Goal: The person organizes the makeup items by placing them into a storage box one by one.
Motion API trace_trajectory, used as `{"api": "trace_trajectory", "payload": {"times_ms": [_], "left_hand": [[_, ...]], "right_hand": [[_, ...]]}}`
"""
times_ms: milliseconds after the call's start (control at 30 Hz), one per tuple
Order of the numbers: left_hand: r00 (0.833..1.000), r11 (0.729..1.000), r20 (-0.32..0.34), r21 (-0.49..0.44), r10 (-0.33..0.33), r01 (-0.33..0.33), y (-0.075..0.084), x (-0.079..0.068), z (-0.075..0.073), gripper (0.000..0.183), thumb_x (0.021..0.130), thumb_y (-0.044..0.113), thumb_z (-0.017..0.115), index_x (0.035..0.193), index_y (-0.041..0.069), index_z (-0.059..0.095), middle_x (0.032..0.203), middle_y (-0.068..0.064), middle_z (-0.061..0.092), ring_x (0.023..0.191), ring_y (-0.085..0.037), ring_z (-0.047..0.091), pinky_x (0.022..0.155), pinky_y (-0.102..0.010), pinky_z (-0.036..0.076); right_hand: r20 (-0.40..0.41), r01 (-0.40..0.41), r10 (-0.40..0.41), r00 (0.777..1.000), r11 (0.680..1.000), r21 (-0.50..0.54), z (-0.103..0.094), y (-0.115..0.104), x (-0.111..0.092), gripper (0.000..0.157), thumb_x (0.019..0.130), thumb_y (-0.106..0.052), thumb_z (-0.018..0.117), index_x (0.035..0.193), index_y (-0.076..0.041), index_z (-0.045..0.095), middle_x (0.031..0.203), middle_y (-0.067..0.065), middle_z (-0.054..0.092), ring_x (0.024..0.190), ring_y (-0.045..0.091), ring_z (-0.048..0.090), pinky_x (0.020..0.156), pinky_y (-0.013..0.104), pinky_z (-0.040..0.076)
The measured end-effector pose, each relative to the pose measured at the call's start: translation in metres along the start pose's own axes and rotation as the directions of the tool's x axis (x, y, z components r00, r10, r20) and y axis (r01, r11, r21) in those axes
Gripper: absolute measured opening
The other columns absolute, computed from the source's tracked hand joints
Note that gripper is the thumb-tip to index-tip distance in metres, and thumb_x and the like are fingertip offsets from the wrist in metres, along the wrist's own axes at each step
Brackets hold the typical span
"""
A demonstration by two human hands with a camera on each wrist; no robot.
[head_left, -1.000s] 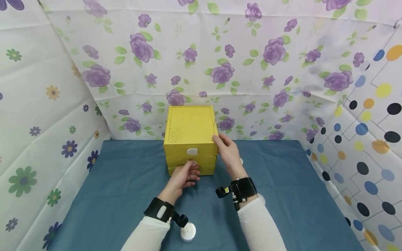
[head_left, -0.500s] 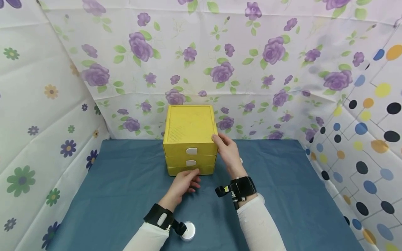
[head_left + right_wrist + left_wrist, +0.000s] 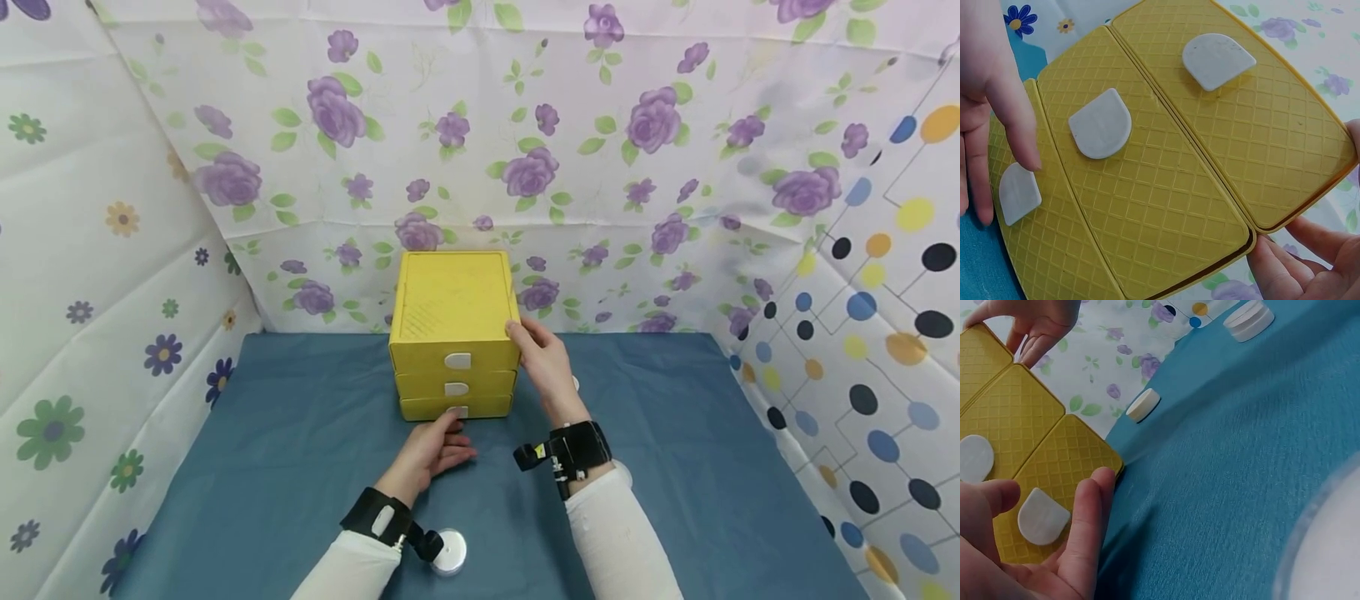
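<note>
A small yellow drawer box [image 3: 453,296] stands at the back of the table, its three drawers closed, each with a white pull tab. My right hand [image 3: 549,371] holds the box's right front edge, thumb at the top corner and fingers along the side. My left hand [image 3: 427,454] is low in front of the box, fingers extended and spread. Its thumb lies at the bottom drawer's tab [image 3: 1019,197]; the right wrist view does not settle whether they touch. The middle tab [image 3: 1100,125] and top tab [image 3: 1217,61] are uncovered.
A round white tealight-like disc [image 3: 448,553] lies by my left wrist. Two more white discs, one nearer the box [image 3: 1143,405] and one farther off [image 3: 1249,320], lie on the blue cloth [image 3: 300,417]. Flowered sheets [image 3: 450,125] rise behind and at the left.
My left hand has moved down from the middle drawer's tab to the bottom drawer's tab, and its fingers have spread. The right hand and the box have stayed in place.
</note>
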State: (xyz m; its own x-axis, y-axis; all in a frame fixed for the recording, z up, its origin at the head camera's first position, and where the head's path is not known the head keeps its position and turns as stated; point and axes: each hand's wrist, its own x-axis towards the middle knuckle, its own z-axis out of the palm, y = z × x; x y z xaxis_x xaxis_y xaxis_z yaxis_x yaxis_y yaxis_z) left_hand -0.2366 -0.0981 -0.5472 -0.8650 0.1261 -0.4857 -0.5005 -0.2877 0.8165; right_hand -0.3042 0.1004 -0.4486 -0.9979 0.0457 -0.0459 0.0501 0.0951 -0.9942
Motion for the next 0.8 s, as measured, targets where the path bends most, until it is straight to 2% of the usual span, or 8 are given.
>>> {"api": "trace_trajectory", "payload": {"times_ms": [167, 400, 567, 800], "left_hand": [[1.0, 0.999, -0.001, -0.051, -0.005, 0.005, -0.001, 0.005, 0.002, 0.06, 0.097, 0.038, 0.063, 0.128, -0.012, 0.05, 0.083, -0.012, 0.066, 0.081, -0.03, 0.071, 0.074, -0.035, 0.061], [0.999, 0.995, -0.032, -0.098, 0.007, -0.01, -0.004, 0.01, 0.001, 0.056, 0.097, 0.034, 0.064, 0.127, -0.012, 0.053, 0.08, -0.008, 0.067, 0.077, -0.024, 0.071, 0.068, -0.029, 0.061], [0.999, 0.996, -0.042, -0.08, 0.026, -0.029, -0.004, 0.012, 0.001, 0.051, 0.098, 0.031, 0.063, 0.125, -0.012, 0.054, 0.078, -0.007, 0.066, 0.077, -0.024, 0.071, 0.067, -0.029, 0.061], [0.999, 0.998, -0.022, -0.06, 0.033, -0.035, -0.001, 0.011, 0.004, 0.048, 0.101, 0.028, 0.058, 0.126, -0.012, 0.052, 0.078, -0.007, 0.066, 0.076, -0.024, 0.071, 0.068, -0.031, 0.061]], "right_hand": [[-0.008, 0.004, -0.004, 1.0, 1.0, -0.002, 0.0, 0.001, 0.0, 0.073, 0.083, -0.07, 0.063, 0.142, -0.027, 0.054, 0.136, -0.002, 0.055, 0.118, 0.014, 0.053, 0.101, 0.043, 0.047], [-0.003, -0.013, 0.013, 1.0, 1.0, -0.006, 0.001, 0.001, 0.0, 0.074, 0.083, -0.072, 0.063, 0.142, -0.028, 0.053, 0.136, -0.004, 0.055, 0.117, 0.013, 0.053, 0.101, 0.042, 0.047], [-0.007, -0.014, 0.014, 1.0, 1.0, -0.012, 0.0, 0.0, 0.0, 0.073, 0.082, -0.072, 0.063, 0.14, -0.029, 0.055, 0.136, -0.005, 0.055, 0.117, 0.012, 0.054, 0.1, 0.042, 0.048], [-0.008, -0.011, 0.011, 1.0, 1.0, -0.011, 0.0, -0.001, 0.0, 0.072, 0.083, -0.072, 0.063, 0.14, -0.029, 0.055, 0.136, -0.004, 0.055, 0.116, 0.012, 0.054, 0.1, 0.042, 0.048]]}}
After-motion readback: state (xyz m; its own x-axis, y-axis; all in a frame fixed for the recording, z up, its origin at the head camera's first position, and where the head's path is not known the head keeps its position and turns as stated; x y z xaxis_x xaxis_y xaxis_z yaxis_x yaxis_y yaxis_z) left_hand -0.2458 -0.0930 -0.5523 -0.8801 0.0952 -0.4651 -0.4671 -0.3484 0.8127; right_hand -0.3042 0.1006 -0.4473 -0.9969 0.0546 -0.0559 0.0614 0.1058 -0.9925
